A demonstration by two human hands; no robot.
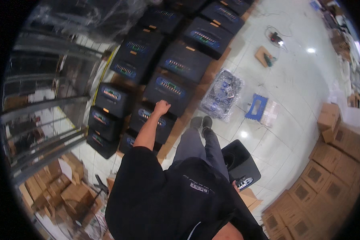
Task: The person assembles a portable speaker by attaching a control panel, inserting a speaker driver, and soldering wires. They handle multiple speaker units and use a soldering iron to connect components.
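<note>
My left hand (162, 107) is closed, knuckles up, over a row of black speakers with blue-edged control panels. It is by the edge of one speaker (168, 92), just above its neighbour (153, 122). Whether its curled fingers hold anything is hidden. Down at my right side, my right hand (235, 186) grips another black speaker (246, 162) by the end with a silvery panel. Only a few fingers of that hand show; my sleeve and body cover the rest. This speaker hangs or stands tilted beside my legs; I cannot tell which.
More speakers stand in rows on a wooden base (170, 146). Ahead on the tiled floor lie a bubble-wrapped bundle (223, 94), a blue frame (257, 107) and a green tool (269, 60) by a board. Stacked cartons (320, 180) fill the right; metal shelving (48, 106) stands left.
</note>
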